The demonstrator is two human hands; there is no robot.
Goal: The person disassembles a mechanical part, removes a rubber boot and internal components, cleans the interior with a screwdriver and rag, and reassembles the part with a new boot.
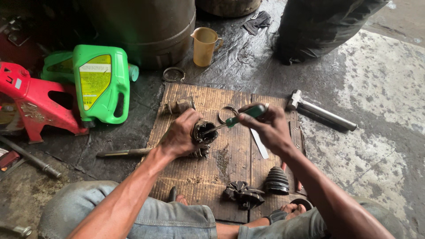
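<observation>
Hands over cardboard: left hand clasps greasy joint housing; right hand grips green-handled screwdriver, tip inside housing

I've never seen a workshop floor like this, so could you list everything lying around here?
joint: one, greasy black, held over the cardboard
screwdriver: one, green handle, tip in the joint
cardboard: one sheet, brown, on the floor
rubber boot: one, black, ribbed, on the cardboard near the knees
greasy part: one, black, beside the boot
ring: one, metal, on the cardboard
hammer: one, grey metal, right of the cardboard
jug: one, green with a yellow label, at left
cup: one, yellowish, at the top
stand: one, red, far left
left hand: grip on the joint
right hand: grip on the screwdriver
</observation>
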